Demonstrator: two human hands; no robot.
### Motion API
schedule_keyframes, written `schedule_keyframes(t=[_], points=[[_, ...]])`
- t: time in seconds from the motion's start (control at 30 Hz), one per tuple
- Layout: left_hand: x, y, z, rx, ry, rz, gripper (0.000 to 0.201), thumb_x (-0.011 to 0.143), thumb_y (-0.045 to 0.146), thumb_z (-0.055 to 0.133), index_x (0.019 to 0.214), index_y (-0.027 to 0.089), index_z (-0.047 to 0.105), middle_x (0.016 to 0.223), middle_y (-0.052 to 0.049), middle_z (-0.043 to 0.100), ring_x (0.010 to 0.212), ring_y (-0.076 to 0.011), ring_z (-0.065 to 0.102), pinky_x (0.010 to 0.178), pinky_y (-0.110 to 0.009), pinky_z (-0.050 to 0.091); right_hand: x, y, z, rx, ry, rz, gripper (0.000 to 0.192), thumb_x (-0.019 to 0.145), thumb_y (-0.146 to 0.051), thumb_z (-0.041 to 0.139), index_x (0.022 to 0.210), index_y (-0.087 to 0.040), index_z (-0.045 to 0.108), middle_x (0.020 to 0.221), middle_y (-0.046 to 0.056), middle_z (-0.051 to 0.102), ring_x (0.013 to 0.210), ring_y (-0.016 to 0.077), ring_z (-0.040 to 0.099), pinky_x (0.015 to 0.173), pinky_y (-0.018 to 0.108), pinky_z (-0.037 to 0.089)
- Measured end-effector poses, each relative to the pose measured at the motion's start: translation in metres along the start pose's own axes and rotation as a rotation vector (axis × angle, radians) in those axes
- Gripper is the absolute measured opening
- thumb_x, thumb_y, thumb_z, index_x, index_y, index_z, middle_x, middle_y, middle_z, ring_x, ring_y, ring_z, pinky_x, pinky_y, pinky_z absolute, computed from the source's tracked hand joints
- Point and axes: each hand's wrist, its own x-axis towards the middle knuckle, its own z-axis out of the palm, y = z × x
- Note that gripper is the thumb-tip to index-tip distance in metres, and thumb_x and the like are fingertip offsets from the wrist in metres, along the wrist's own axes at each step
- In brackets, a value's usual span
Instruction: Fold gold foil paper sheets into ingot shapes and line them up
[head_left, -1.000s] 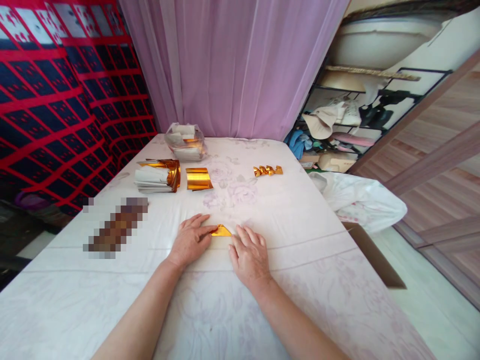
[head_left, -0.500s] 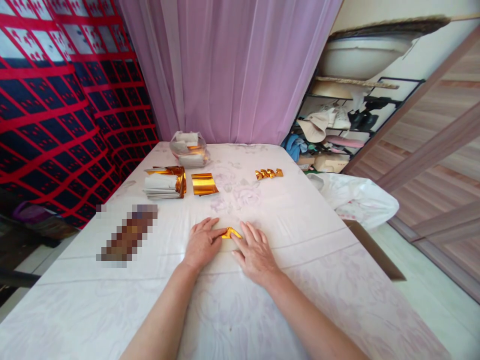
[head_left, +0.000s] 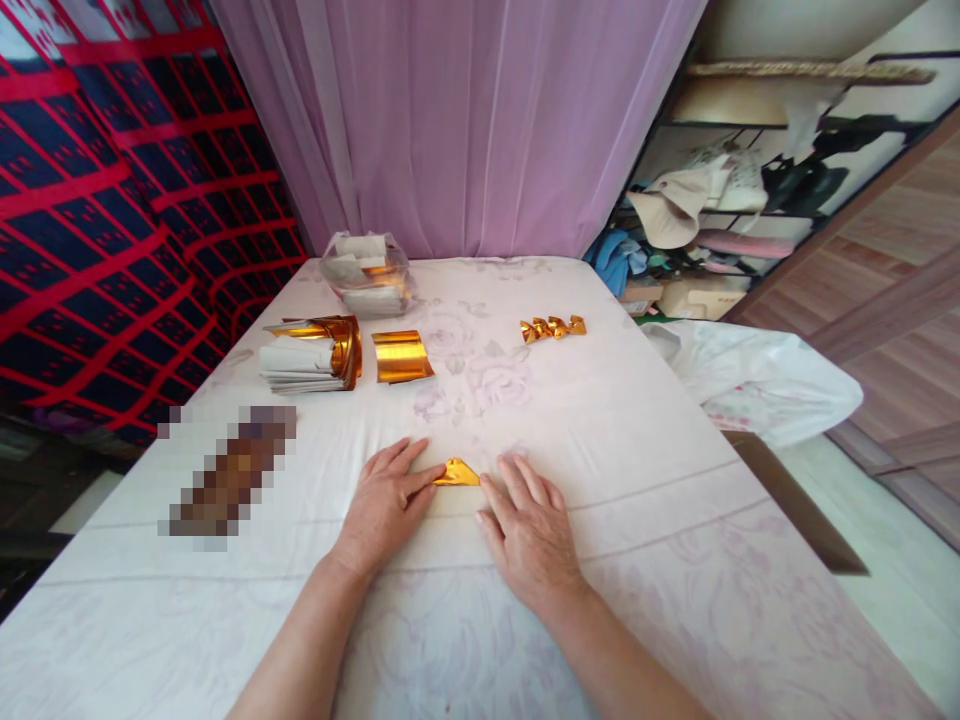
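A small folded piece of gold foil paper (head_left: 457,473) lies flat on the tablecloth between my hands. My left hand (head_left: 386,500) rests palm down with its fingers stretched, the index fingertip touching the paper's left end. At the right corner of the paper is the index fingertip of my right hand (head_left: 529,520), whose fingers are spread on the cloth. Farther back lies a flat gold foil sheet (head_left: 403,357), beside a stack of gold and white paper (head_left: 304,365). Several folded gold pieces (head_left: 553,328) sit in a row at the back right.
A clear plastic bag of papers (head_left: 367,280) stands at the table's back left. A blurred-out item (head_left: 232,475) lies at the left. Beyond the right edge are a white plastic bag (head_left: 772,380) and a shelf with a cap (head_left: 671,205). A purple curtain (head_left: 465,120) hangs behind.
My right hand has slid right along the gold paper to its corner, uncovering more of it. My left hand stays at the left end. The camera view has come slightly closer and lower.
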Motion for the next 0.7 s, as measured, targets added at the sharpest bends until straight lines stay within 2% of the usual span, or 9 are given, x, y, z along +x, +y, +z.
schedule_keyframes(t=[0.1,0.2,0.4,0.57,0.7], points=[[0.000,0.003,-0.001,0.028,0.027,0.008,0.028,0.090,0.032,0.061,0.116,0.036,0.072,0.138,-0.004,0.059,0.128,-0.0305,0.049,0.106,-0.052,0.041,0.004,0.001,-0.001,0.023,0.003,-0.003,0.035,0.093,-0.032,0.056,0.125,-0.021,0.065,0.139,0.012,0.057,0.131,0.0309,0.045,0.101,0.047,0.037],[0.003,0.009,0.000,0.060,0.038,-0.012,0.024,0.091,0.035,0.061,0.112,0.034,0.074,0.125,-0.005,0.066,0.115,-0.0285,0.057,0.098,-0.048,0.046,0.012,0.004,-0.005,0.039,-0.015,-0.039,0.030,0.092,-0.028,0.057,0.120,-0.022,0.067,0.133,0.010,0.061,0.126,0.0284,0.049,0.099,0.044,0.039],[0.010,0.018,-0.006,0.093,-0.033,-0.022,0.025,0.095,0.035,0.055,0.112,0.030,0.073,0.104,-0.005,0.071,0.095,-0.0247,0.062,0.084,-0.041,0.048,0.033,0.010,-0.012,0.086,-0.075,-0.096,0.013,0.090,-0.024,0.062,0.099,-0.023,0.071,0.114,0.005,0.069,0.103,0.0235,0.059,0.083,0.037,0.045],[0.018,0.018,-0.015,0.081,-0.103,-0.006,0.025,0.096,0.031,0.051,0.111,0.027,0.071,0.098,-0.004,0.073,0.092,-0.0234,0.064,0.081,-0.038,0.047,0.038,0.009,-0.007,0.172,-0.041,-0.042,0.015,0.092,-0.022,0.058,0.097,-0.023,0.072,0.097,0.004,0.071,0.091,0.0204,0.061,0.082,0.034,0.046],[0.022,0.019,-0.012,0.064,-0.037,-0.007,0.027,0.098,0.031,0.046,0.105,0.024,0.071,0.095,-0.005,0.072,0.090,-0.0221,0.064,0.080,-0.036,0.048,0.040,0.009,-0.006,0.208,-0.034,0.017,0.021,0.095,-0.024,0.051,0.095,-0.024,0.072,0.091,0.004,0.073,0.086,0.0186,0.064,0.078,0.030,0.046]])
